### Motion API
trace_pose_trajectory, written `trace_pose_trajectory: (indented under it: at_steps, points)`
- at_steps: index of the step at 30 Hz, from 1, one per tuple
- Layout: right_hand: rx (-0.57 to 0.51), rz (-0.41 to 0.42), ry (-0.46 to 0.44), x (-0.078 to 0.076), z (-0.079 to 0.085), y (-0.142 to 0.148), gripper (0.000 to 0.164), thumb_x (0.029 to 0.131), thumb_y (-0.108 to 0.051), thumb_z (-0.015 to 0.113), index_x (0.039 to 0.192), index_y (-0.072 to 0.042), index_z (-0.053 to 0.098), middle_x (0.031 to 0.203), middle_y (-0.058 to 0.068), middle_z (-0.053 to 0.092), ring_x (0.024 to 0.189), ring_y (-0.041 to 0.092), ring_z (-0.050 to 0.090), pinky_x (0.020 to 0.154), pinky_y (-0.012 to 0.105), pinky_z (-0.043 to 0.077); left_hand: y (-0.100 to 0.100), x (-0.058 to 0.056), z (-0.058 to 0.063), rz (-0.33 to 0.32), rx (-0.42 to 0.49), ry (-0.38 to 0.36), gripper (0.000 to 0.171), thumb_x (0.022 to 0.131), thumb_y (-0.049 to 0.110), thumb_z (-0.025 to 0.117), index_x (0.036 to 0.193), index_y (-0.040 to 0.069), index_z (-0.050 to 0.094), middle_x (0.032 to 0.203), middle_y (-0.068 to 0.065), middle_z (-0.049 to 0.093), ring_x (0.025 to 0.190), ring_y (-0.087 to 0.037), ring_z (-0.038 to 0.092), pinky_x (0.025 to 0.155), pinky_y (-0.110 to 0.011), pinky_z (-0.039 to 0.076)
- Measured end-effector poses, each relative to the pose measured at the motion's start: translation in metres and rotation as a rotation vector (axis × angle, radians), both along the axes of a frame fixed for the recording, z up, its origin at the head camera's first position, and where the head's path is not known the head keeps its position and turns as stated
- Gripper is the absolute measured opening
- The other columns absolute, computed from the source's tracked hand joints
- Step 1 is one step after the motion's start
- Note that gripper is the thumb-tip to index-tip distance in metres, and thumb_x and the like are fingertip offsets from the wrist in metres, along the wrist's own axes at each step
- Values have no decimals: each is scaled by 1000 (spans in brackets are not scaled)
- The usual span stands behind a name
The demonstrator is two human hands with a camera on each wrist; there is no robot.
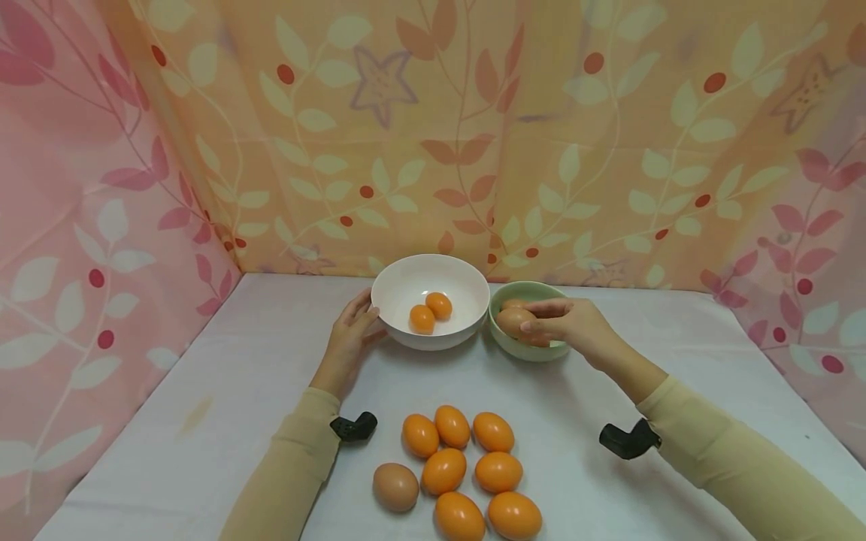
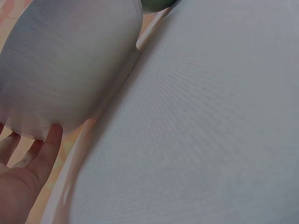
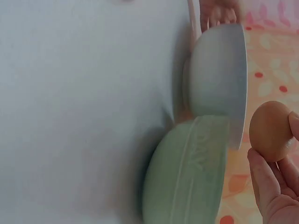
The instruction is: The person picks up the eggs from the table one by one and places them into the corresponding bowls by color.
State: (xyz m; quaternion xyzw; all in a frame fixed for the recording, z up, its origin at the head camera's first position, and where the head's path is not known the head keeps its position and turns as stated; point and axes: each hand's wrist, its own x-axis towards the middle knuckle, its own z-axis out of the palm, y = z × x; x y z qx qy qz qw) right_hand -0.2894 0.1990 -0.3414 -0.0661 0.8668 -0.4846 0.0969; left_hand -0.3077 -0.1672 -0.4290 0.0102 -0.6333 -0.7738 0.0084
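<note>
My right hand (image 1: 575,324) pinches a brown egg (image 3: 270,131) between thumb and fingers, at the mouth of a small green bowl (image 1: 526,352). At least one more brown egg (image 1: 517,303) shows inside that bowl, partly hidden by the hand. To its left stands a larger white bowl (image 1: 433,340) with two glossy orange egg-shaped pieces (image 1: 422,319) at its bottom. My left hand (image 1: 352,330) rests against the left side of the white bowl. In the left wrist view its fingertips (image 2: 55,133) touch the bowl's outer wall, with the fingers fairly straight.
Nearer me on the white tabletop (image 1: 257,391) lie several orange egg-shaped pieces (image 1: 443,471) in a loose cluster. A single brown egg (image 1: 395,487) lies at their left. Patterned cloth (image 1: 460,150) hangs behind the bowls and at both sides.
</note>
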Motion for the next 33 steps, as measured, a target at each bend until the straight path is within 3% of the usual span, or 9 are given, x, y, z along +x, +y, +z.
trace_pose_trajectory:
  at_steps: [6, 11, 14, 18, 21, 28, 33]
  points:
    - [27, -56, -19, -9, -4, 9, 66, 84, -49, 76, 133, -7, 63, 130, 12, 65, 109, 18, 64, 94, 28, 54, 0, 0, 0, 3, -2, -2, 52, 103, 22, 54, 152, 21, 39, 161, 4, 35, 141, -20, 44, 110, -48, 46]
    - [4, -82, -29, -14, -7, 13, 65, 85, -46, 77, 133, -5, 62, 131, 13, 65, 104, 9, 64, 90, 20, 53, 0, -1, 0, 0, 12, -6, 51, 102, 22, 55, 152, 21, 40, 161, 5, 36, 140, -18, 44, 109, -47, 46]
    - [5, -80, -18, -16, -10, 15, 64, 86, -44, 76, 133, -3, 62, 134, 16, 63, 112, 14, 62, 89, 17, 50, -1, -1, -1, -3, 14, -8, 52, 102, 22, 55, 152, 21, 39, 161, 4, 35, 140, -19, 44, 110, -48, 46]
    - [45, -87, -10, -20, -13, 16, 66, 86, -46, 75, 134, -4, 61, 138, 17, 60, 126, 27, 53, 94, 23, 45, -1, -2, -2, -6, 0, -9, 53, 102, 24, 55, 152, 21, 39, 161, 3, 35, 141, -20, 44, 110, -48, 45]
    - [51, -104, -10, -24, -16, 17, 67, 86, -47, 74, 134, -4, 60, 139, 18, 59, 128, 29, 51, 96, 27, 44, -1, -2, -3, -2, -9, -11, 53, 102, 25, 56, 152, 22, 39, 161, 3, 35, 141, -20, 44, 111, -48, 45]
    - [45, -143, 6, -32, -24, 16, 66, 86, -45, 74, 134, -3, 60, 138, 19, 60, 127, 28, 53, 87, 17, 45, 0, -2, -2, 6, -10, -24, 53, 102, 25, 56, 152, 23, 40, 161, 5, 35, 141, -20, 44, 111, -48, 45]
    - [50, -145, 4, -32, -27, 14, 65, 87, -44, 74, 135, -1, 59, 138, 20, 60, 128, 29, 52, 92, 21, 46, 0, -1, 0, 11, -15, -25, 53, 101, 25, 57, 151, 24, 40, 161, 5, 35, 141, -20, 44, 110, -47, 46]
